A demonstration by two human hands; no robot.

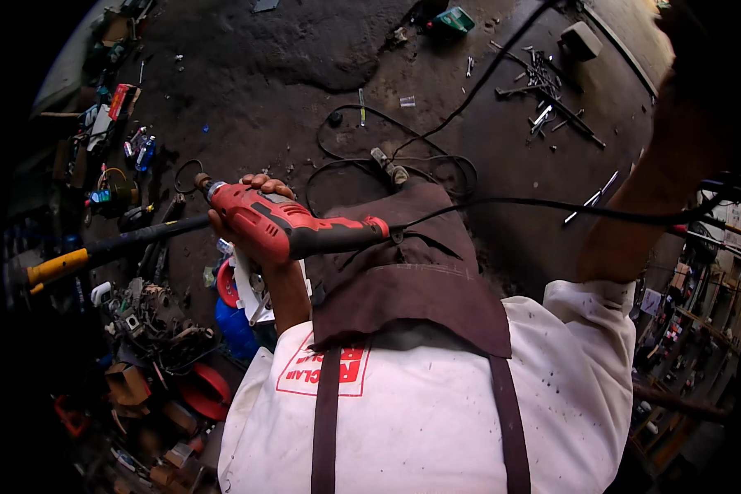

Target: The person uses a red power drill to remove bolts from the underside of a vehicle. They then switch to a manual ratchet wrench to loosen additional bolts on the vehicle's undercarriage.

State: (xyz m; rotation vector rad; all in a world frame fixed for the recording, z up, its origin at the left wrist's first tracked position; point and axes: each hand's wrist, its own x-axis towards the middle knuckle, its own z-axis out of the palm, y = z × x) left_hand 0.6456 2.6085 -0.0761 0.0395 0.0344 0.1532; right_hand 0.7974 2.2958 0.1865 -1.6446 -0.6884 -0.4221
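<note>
Loose cord (pixel 463 105) and scattered tools (pixel 543 87) cluttered the grimy floor (pixel 255 107); the left hand (pixel 267 184) gripped a drill (pixel 259 218); the right hand, lost in shadow, couldn't be judged.

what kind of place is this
Probably a repair workshop: the left hand holds a red drill, loose metal tools lie on the grimy floor, and jumbled parts crowd the left side.

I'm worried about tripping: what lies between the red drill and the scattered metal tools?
Between the drill and the tools, the head view shows loops of black cable and a pale, unclear object.
</note>
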